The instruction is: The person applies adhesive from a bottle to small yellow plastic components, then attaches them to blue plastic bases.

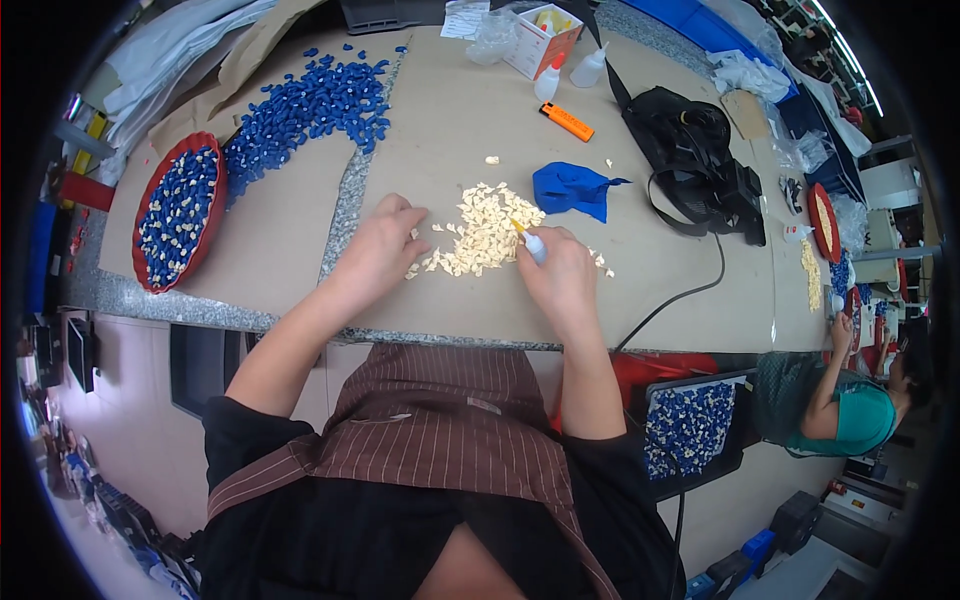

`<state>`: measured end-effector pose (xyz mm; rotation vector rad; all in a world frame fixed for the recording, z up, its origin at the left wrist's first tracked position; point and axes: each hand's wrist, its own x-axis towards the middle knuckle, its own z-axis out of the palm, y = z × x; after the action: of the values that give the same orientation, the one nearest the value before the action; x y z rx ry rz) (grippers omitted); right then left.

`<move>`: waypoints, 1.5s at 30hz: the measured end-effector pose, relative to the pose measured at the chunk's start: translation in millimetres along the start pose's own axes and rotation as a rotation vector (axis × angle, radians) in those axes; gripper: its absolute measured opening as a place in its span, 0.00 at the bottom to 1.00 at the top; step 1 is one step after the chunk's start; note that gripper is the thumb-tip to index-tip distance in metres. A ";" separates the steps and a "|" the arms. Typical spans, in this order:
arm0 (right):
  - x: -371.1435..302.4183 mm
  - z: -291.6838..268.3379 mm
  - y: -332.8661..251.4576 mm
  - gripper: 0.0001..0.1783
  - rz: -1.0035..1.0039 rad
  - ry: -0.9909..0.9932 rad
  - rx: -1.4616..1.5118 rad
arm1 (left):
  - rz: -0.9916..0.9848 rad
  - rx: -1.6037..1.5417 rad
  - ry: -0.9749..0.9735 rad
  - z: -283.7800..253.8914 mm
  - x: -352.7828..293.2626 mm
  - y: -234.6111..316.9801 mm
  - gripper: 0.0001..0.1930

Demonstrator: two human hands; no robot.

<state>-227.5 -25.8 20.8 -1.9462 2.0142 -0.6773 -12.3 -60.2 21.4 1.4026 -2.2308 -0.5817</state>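
A loose pile of small cream pieces [480,232] lies on the brown paper in front of me. At its left edge is my left hand [378,250], its fingers curled in a pinch with a small cream piece [414,233] between thumb and forefinger. My right hand [561,281] grips a small white squeeze bottle [536,246] at the pile's right side. The bottle is tilted, its yellow tip pointing up-left over the pieces. Just beyond my right hand lies a crumpled blue cloth [572,190].
At left stand a red scalloped dish [217,205] of blue and cream pieces and a heap of blue pieces [318,100]. Farther off are an orange lighter [567,122], white bottles [588,70], a box [541,42] and black straps [690,140]. A co-worker [850,415] sits at right.
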 end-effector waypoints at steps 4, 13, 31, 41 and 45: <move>3.2 3.3 5.1 0.11 0.061 0.113 0.080 | -0.029 -0.076 -0.028 10.0 -6.2 20.1 0.14; -10.3 8.8 24.9 0.10 0.175 0.231 0.487 | 0.055 -0.248 0.181 0.6 -8.4 13.7 0.10; -8.4 -5.5 -9.6 0.06 0.213 0.058 0.935 | -0.525 0.391 0.787 -88.0 77.3 -172.9 0.21; -3.9 -1.1 -5.4 0.07 0.299 0.055 0.924 | -0.187 0.128 0.691 -62.5 59.2 -150.5 0.15; -3.2 -3.7 -12.0 0.06 0.307 0.049 0.953 | -0.174 0.012 0.628 -43.2 51.5 -116.4 0.13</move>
<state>-218.7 -21.9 29.5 -1.0455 1.4992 -1.2866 76.6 -158.4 -1.5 1.5317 -1.6274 -0.1411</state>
